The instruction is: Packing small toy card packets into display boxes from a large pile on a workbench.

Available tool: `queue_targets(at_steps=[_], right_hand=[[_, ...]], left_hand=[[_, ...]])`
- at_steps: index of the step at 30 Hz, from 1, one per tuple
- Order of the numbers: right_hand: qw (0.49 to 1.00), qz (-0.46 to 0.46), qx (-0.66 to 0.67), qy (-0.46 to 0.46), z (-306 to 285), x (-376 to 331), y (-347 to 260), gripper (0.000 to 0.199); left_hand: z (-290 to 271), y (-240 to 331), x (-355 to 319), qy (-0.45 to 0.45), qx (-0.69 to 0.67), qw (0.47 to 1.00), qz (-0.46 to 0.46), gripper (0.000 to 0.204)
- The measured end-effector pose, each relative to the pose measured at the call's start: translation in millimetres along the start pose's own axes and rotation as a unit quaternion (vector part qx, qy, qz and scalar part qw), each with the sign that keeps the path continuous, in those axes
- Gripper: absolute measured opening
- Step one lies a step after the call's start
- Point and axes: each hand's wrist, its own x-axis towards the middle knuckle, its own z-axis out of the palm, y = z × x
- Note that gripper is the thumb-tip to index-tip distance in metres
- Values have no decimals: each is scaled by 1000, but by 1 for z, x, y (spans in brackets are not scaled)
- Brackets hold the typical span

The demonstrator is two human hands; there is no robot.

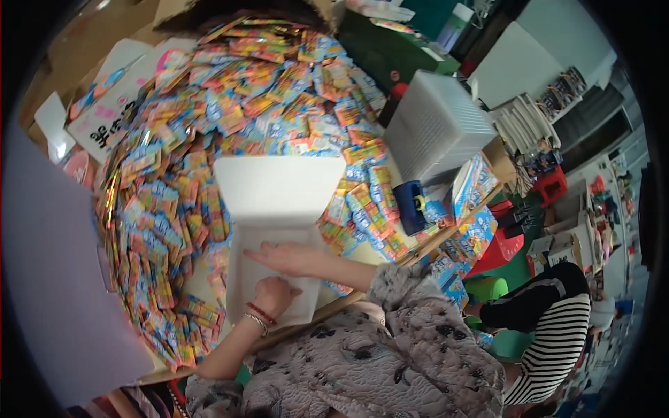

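A white box (pixel 235 272) stands on the table in front of me, its white lid flap (pixel 279 189) raised on the far side. My right hand (pixel 286 258) reaches into it from the right, palm down with fingers stretched out over the inside. Lower in the same box is my left hand (pixel 275 296), its fingers curled in and a red and a silvery bracelet on the wrist. Whatever the curled fingers might hold is hidden. Small colourful packets (pixel 164 202) lie heaped to the left of the box and beyond it, some joined in strips.
Right of the heap stands a stack of translucent plastic trays (pixel 442 129), with a blue tape dispenser (pixel 410 207) nearer me. A wooden edge (pixel 453 226) borders the table. A purple-grey panel (pixel 56 279) rises at left. At right, a person's striped garment (pixel 557 348) shows.
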Motion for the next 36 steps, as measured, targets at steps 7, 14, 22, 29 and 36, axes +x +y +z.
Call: queue_targets(at_steps=[7, 14, 22, 29, 36], right_hand=[[921, 56, -40, 384, -162, -138, 33, 16], [887, 204, -165, 380, -310, -256, 165, 14], [915, 274, 252, 158, -345, -266, 218, 10], [935, 290, 190, 67, -367, -263, 227, 8], [956, 261, 93, 100, -346, -257, 211, 9]], left_hand=[[-24, 20, -1, -20, -98, 983, -157, 50], [0, -11, 11, 4, -194, 929, -316, 64], [-52, -6, -21, 80, -90, 955, -270, 59], [-150, 41, -42, 63, -173, 969, -165, 37], [-204, 106, 32, 165, -270, 924, 213, 31]])
